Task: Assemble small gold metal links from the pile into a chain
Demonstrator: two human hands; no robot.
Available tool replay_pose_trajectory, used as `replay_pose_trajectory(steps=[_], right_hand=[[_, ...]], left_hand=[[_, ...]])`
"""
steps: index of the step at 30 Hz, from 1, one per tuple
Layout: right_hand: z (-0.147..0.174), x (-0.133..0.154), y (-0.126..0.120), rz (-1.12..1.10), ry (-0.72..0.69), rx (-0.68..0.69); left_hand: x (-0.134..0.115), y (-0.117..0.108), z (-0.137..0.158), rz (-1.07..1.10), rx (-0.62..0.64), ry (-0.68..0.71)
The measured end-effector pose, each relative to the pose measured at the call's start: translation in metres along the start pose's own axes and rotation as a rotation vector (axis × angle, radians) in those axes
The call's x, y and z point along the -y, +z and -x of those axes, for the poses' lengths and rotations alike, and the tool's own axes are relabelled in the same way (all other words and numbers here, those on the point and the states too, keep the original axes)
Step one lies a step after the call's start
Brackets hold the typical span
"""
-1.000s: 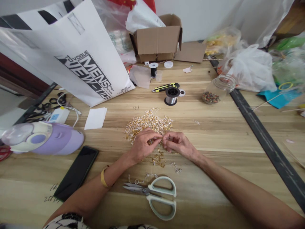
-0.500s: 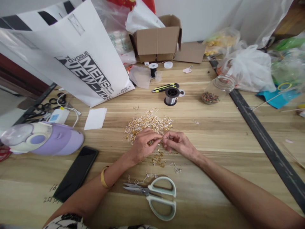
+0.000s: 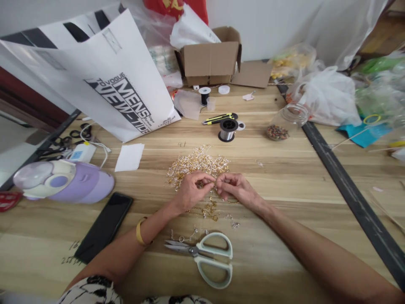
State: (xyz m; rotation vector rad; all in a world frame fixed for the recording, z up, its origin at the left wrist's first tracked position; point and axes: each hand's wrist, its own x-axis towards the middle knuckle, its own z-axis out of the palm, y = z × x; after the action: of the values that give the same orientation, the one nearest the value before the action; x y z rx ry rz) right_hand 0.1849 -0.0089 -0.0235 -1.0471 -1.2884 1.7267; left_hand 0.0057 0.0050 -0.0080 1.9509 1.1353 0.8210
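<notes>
My left hand (image 3: 195,188) and my right hand (image 3: 236,186) meet fingertip to fingertip at the near edge of a pile of small gold and silver jewelry pieces (image 3: 196,162). Both hands are closed in a pinch; what lies between the fingers is too small to make out. A bit of gold chain (image 3: 233,202) shows under my right hand. Just below the hands lie gold chains (image 3: 209,213) and a short silver chain (image 3: 233,221). Nearer to me, scissors with pale green handles (image 3: 202,255) rest beside another silver chain (image 3: 190,237).
On the left are a black phone (image 3: 104,228), a purple bottle (image 3: 76,181), folded paper (image 3: 129,157) and a large white bag (image 3: 126,67). Behind the pile stand a wire spool (image 3: 227,131), a utility knife (image 3: 220,118) and a cardboard box (image 3: 210,59). A bead jar (image 3: 286,122) lies tilted at the right.
The view has shifted slightly. My hands stay together at the pile, with the left fingertips slightly repositioned around the pinch.
</notes>
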Motion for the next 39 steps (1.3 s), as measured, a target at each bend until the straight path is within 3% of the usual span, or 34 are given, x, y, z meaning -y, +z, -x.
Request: replay_pose_trajectory(steps=[6,13,39], right_hand=[[0.0,-0.003,-0.002,-0.041,-0.003,0.01],[-0.001,-0.006,-0.002,-0.105,0.014,-0.007],[0.001,-0.005,-0.002,-0.033,-0.004,0.009]], left_hand=[[-0.003,-0.002,0.001,0.145,0.044,-0.099],[-0.003,-0.002,0.002,0.186,0.037,-0.104],[0.0,0.001,0.003,0.057,-0.02,-0.035]])
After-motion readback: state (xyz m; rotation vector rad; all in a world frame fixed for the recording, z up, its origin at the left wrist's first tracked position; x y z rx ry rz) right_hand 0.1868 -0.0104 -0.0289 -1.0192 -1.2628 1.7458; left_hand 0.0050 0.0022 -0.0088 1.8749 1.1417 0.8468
